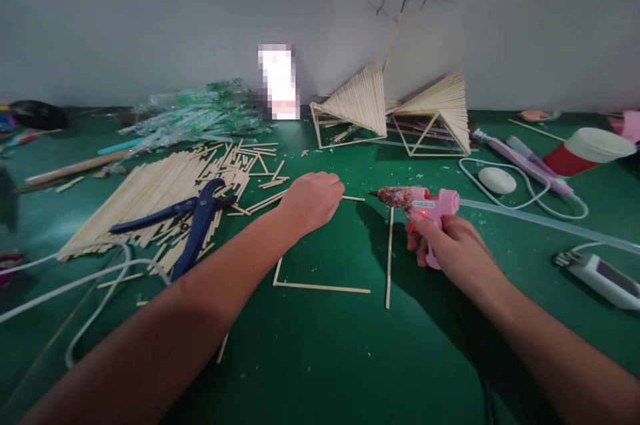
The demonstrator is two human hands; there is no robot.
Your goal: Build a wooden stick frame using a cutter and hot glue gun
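My right hand (457,248) is wrapped round the handle of a pink hot glue gun (443,208), whose dark nozzle points left and whose small red light is lit. Fingers closed, my left hand (315,201) is on a thin wooden stick (354,198) that pokes out toward the nozzle. A small gap separates nozzle and stick. Below my left hand, two sticks meet at a corner; the lower one (323,287) lies crosswise. Another loose stick (389,265) lies upright in view, its top end near the gun. My left fingertips are hidden.
Blue cutters (200,225) lie across a pile of sticks (135,198) at left. Two stick-built frames (353,108) (435,118) stand by the wall, near a blurred bright rectangle (280,81). At right are a red-and-white cup (580,150), a white oval object (497,180) and cables.
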